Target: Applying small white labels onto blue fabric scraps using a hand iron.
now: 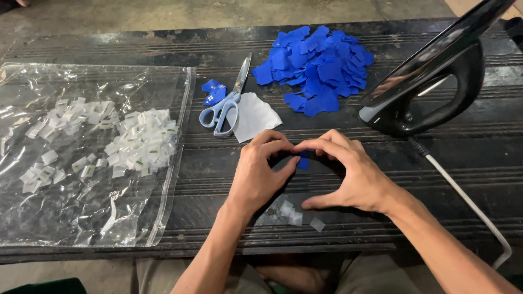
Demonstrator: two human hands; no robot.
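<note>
My left hand (260,170) and my right hand (348,171) meet fingertip to fingertip over the dark table (218,158). Together they pinch a small blue fabric piece (303,161), mostly hidden by the fingers. Below my hands lie a few small clear squares (296,215). A pile of blue fabric pieces (316,68) sits behind my hands. Light-blue-handled scissors (224,106) rest partly on a white piece (255,115), with two blue scraps (213,92) beside them.
A black iron (430,81) stands upright at the right, its white cord (468,204) running toward the table's front edge. A large clear plastic bag (92,163) covered with many small clear-white squares (139,144) lies on the left.
</note>
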